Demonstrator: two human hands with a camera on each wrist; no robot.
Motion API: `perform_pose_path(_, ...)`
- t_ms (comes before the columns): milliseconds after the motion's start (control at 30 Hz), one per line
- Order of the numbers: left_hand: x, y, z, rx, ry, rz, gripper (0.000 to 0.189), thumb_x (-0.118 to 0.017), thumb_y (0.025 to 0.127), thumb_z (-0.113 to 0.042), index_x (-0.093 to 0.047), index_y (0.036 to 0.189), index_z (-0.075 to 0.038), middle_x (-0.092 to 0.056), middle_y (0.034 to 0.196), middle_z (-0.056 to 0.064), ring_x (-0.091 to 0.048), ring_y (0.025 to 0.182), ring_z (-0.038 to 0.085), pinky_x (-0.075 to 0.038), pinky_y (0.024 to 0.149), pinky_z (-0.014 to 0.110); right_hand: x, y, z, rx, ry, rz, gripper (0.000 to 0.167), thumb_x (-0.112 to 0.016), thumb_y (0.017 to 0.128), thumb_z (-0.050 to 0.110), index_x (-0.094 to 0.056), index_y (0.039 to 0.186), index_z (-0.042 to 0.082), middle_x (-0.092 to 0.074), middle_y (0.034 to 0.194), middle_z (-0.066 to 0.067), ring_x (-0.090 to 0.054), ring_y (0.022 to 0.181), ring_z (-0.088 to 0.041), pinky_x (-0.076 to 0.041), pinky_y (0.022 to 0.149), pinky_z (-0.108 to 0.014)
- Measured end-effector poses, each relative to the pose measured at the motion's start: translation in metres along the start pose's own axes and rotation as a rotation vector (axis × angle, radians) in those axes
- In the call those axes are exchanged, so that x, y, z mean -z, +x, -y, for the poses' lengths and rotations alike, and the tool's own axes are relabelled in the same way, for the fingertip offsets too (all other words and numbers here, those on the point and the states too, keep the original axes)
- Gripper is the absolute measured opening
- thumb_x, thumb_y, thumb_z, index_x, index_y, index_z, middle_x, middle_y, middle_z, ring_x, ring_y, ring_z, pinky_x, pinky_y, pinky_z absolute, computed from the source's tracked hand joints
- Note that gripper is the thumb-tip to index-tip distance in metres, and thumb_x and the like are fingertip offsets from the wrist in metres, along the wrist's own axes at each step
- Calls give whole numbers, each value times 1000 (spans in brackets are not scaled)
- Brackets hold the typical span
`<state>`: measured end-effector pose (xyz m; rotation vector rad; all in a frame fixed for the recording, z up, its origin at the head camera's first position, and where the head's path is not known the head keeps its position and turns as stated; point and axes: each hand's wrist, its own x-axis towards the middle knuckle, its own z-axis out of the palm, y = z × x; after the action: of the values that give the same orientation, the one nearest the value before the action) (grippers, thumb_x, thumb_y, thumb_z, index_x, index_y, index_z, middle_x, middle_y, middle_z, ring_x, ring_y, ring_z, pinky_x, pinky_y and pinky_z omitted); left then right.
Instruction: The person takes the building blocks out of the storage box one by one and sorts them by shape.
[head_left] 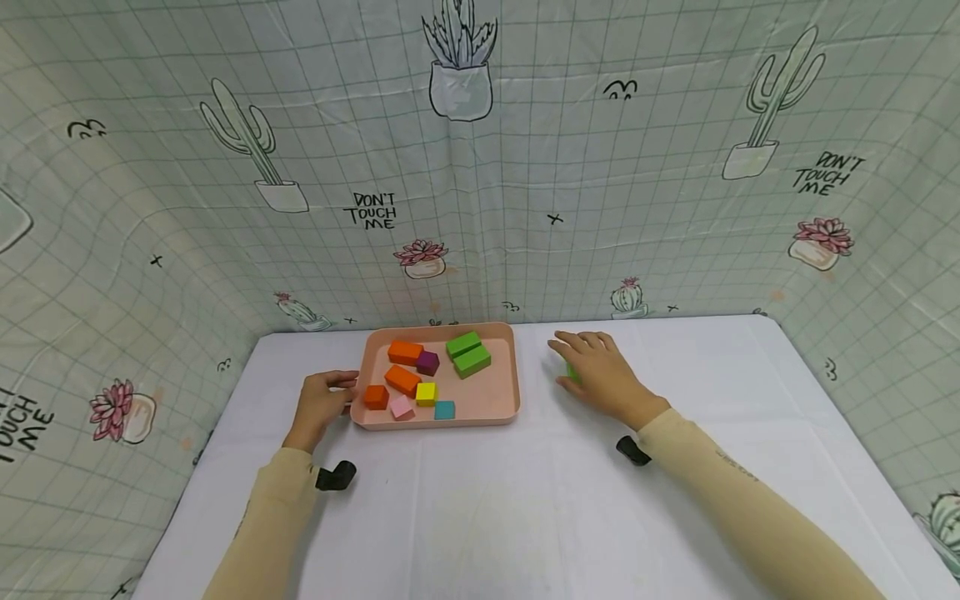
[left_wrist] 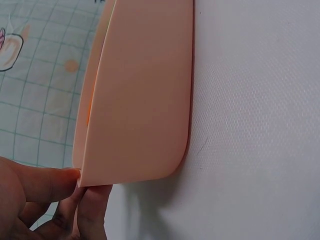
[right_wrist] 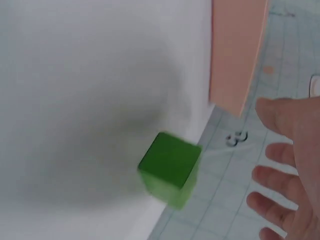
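My left hand [head_left: 324, 406] pinches the left rim of a pink tray [head_left: 491, 408], thumb on one side of the wall and fingers on the other in the left wrist view. Several coloured blocks lie in the tray, among them two long green blocks [head_left: 472, 362]. To the right of the tray, my right hand [head_left: 602, 372] hovers with spread fingers over another green block [right_wrist: 170, 160]. That block stands on the white table apart from the fingers in the right wrist view; in the head view the hand mostly covers it.
Inside the tray are orange blocks [head_left: 402, 381], a purple cube [head_left: 427, 362], a yellow cube [head_left: 426, 394], a pink block [head_left: 402, 407] and a teal block [head_left: 445, 410]. A patterned cloth [head_left: 525, 167] rises behind the white table [head_left: 480, 517] and at both sides.
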<state>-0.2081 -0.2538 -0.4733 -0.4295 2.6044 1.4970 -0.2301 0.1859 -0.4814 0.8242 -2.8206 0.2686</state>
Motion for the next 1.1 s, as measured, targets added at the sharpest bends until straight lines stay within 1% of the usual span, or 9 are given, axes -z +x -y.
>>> perform_pose_path(100,1,1,0,4,-4,-1,38,-57,100,5,-62,138,12,-62,128,31,-66,99,32,-63,77,29,0,6,13,2,-48,-38,57,-79,96,27,-61,144,3,-59,150,-18,-56,131,-40,-36,115,-56)
perform_pose_path(233,1,-1,-1,-8,-10,2,39,-58,99,5,-62,137,13,-62,126,31,-68,95,29,-63,75,28,-3,11,28,-12,-74,-75,56,-78,97,32,-61,143,4,-60,148,-17,-57,129,-39,-37,115,-55)
perform_pose_path(500,2,-2,-1,-27,-23,4,38,-58,99,5,-62,136,14,-62,124,32,-68,90,25,-61,71,24,-6,24,55,-72,-66,-122,58,-80,95,35,-62,141,4,-63,141,-16,-57,127,-38,-38,114,-56)
perform_pose_path(600,2,-2,-1,-29,-22,4,38,-58,99,5,-62,136,14,-62,124,32,-67,90,25,-61,71,24,-7,30,64,-88,-54,-127,58,-80,94,36,-63,141,5,-64,141,-15,-56,128,-38,-38,114,-56)
perform_pose_path(733,2,-1,-2,-24,-13,-1,38,-58,100,5,-62,136,13,-62,124,31,-67,91,25,-62,73,25,-9,38,74,-89,-66,-140,57,-79,95,37,-63,140,5,-65,138,-15,-56,127,-38,-38,113,-54)
perform_pose_path(900,1,-1,-1,-23,-8,-6,38,-57,99,5,-62,136,13,-62,124,31,-67,92,26,-62,74,26,-11,46,84,-93,-92,-163,54,-78,95,38,-64,135,5,-67,132,-13,-58,123,-37,-40,111,-52)
perform_pose_path(1100,0,1,1,-12,-6,-10,38,-57,99,5,-63,136,13,-62,125,31,-67,93,28,-62,74,26,-13,54,97,-131,-73,-152,51,-78,95,38,-65,130,5,-66,133,-13,-57,122,-37,-39,111,-52)
